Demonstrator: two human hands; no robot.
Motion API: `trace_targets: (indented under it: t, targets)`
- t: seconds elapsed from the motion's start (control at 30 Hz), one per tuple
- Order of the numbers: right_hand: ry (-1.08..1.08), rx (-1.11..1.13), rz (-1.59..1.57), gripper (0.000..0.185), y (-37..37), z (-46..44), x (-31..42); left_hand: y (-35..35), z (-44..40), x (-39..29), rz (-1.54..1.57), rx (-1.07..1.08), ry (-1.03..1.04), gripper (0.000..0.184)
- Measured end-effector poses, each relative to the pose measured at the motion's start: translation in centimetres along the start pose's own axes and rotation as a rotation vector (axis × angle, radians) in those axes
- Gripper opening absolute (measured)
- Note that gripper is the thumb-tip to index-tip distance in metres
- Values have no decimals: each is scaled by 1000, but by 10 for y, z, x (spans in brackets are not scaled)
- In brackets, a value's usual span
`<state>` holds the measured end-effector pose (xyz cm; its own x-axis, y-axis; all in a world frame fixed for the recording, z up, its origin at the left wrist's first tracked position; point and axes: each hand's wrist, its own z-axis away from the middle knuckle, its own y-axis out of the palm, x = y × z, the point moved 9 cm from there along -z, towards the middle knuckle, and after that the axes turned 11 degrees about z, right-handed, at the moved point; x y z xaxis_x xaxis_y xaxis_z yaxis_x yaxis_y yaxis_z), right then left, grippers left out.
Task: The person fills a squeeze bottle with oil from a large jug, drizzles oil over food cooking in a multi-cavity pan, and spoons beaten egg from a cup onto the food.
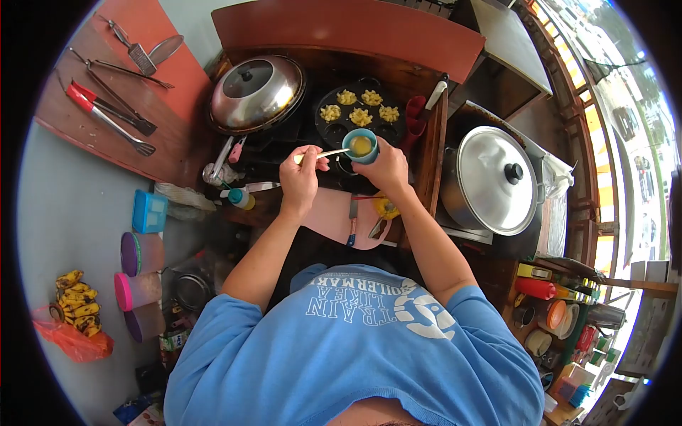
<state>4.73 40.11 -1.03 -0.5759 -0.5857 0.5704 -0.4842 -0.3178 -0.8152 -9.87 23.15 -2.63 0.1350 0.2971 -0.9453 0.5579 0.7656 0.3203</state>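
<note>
My left hand [300,181] is closed round a slim pale-handled utensil [328,153]. Its far end reaches the rim of a teal cup [349,146]; I cannot make out the tip. Yellow liquid [360,146] shows inside the cup, which is tilted a little toward me. The fingers of my right hand [385,167] wrap round the cup's right side. Just beyond the cup lies a dark pan [328,131] with round hollows, several of them holding a chunky yellow cluster [361,117].
A lidded wok [257,89] stands left of the pan, and a large lidded pot [497,181] stands right. Below my hands are a pink board [330,202] and a knife [352,220]. Tongs [106,113] hang at left. A squeeze bottle [240,198] stands near my left wrist.
</note>
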Motion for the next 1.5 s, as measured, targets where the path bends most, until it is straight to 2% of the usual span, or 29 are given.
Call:
trace_targets:
  t: [0.23, 0.43, 0.5, 0.63, 0.73, 0.8, 1.07, 1.2, 1.3, 1.37, 1.5]
  targets:
    - [110, 47, -74, 60, 33, -25, -22, -11, -31, 17, 157, -80, -122, 22]
    - [151, 49, -134, 62, 28, -23, -29, -23, -77, 11, 188, -202, 12, 23]
    - [117, 13, -170, 54, 19, -14, -27, -22, -93, 15, 182, -219, 30, 24]
    - [70, 17, -210, 56, 0, 13, -27, -33, -123, 39, 85, -255, 134, 27]
    - [7, 33, -229, 65, -13, 35, -32, -35, -132, 50, -72, -275, 195, 25]
    - [-7, 33, -203, 65, -22, 49, -42, -32, -131, 46, -276, -305, 308, 27]
    - [-52, -71, -181, 72, -39, 80, -85, -40, -126, 57, -117, -416, 241, 30]
    - [-102, -103, -178, 74, -36, 81, -86, -37, -113, 50, -173, -444, 237, 30]
    - [-90, -72, -192, 73, -35, 78, -87, -29, -106, 45, -290, -386, 275, 30]
    - [-85, -76, -193, 73, -36, 77, -89, -17, -101, 34, -428, -297, 391, 30]
    - [-67, -64, -210, 67, -38, 78, -88, -10, -96, 27, -420, -291, 447, 31]
